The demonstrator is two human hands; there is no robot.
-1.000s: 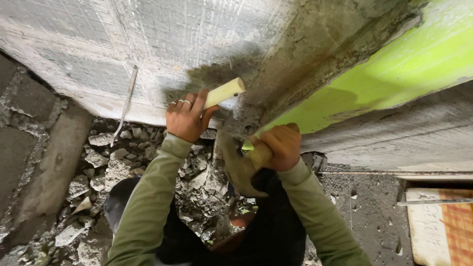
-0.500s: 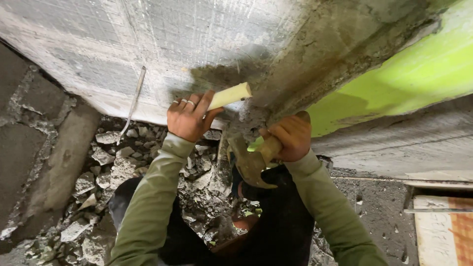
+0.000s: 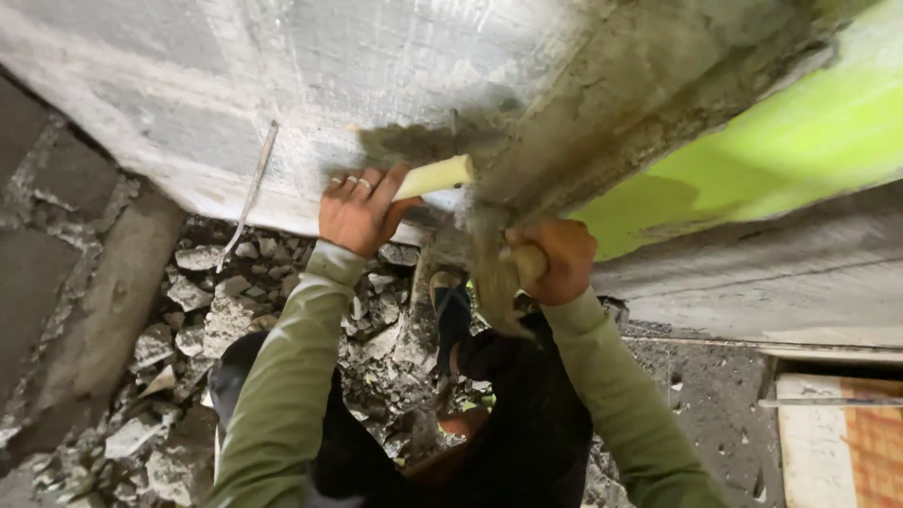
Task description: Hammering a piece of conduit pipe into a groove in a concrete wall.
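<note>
My left hand [image 3: 362, 212], with rings on the fingers, grips the pale wooden handle [image 3: 437, 176] of a tool pressed against the grey block wall [image 3: 235, 75]. The tool's blade is hidden in a dark patch of wet mortar [image 3: 423, 141]. My right hand [image 3: 555, 259] is closed around the handle of a mortar-coated trowel [image 3: 494, 287], whose blade hangs down just below the wall's rough corner. Both sleeves are olive green.
A bright green painted band [image 3: 771, 160] runs along the wall at right. Broken concrete rubble [image 3: 216, 310] covers the ground below, and my sandalled foot [image 3: 451, 306] stands in it. A thin metal rod [image 3: 249, 193] leans on the wall. A wooden board [image 3: 837, 442] lies bottom right.
Both hands have shifted slightly up along the wall. The pale handle in my left hand now lies flatter, and the trowel sits closer to the corner.
</note>
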